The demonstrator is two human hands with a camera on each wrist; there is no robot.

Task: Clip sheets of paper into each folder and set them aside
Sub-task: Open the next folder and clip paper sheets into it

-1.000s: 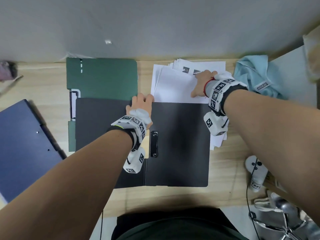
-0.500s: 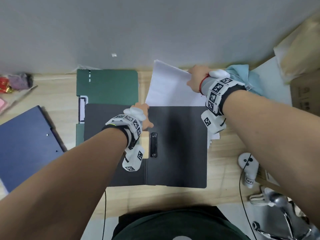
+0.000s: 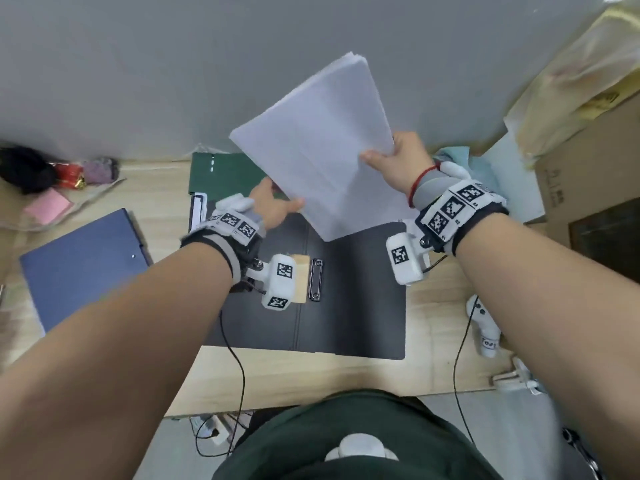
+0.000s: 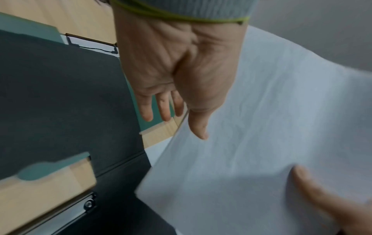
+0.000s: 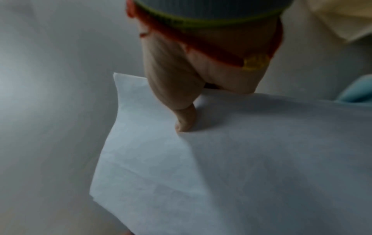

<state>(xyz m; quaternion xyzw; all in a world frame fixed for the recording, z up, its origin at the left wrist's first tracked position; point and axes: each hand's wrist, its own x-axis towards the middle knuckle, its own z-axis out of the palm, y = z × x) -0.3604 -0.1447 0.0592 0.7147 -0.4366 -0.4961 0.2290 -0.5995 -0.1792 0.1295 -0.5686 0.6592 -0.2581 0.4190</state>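
Observation:
A stack of white paper (image 3: 322,150) hangs tilted in the air above the table's far side. My right hand (image 3: 391,161) grips its right edge, thumb on the upper face (image 5: 185,124). My left hand (image 3: 277,206) is at the lower left edge. In the left wrist view its thumb (image 4: 198,127) lies on the paper (image 4: 271,143), and three straight fingers show beside the edge. An open black folder (image 3: 363,299) lies flat below, its metal clip (image 3: 317,279) near the spine. A green folder (image 3: 221,174) lies behind it, partly covered.
A closed blue folder (image 3: 83,265) lies at the left. Small clutter (image 3: 69,174) sits at the far left by the wall. A light blue cloth (image 3: 485,171), a cardboard box (image 3: 588,188) and a white controller (image 3: 485,327) with its cable stand at the right.
My right hand has lifted the paper stack off the table and up toward the wall. My left hand has left the black folder's top edge and reached the stack's lower left edge.

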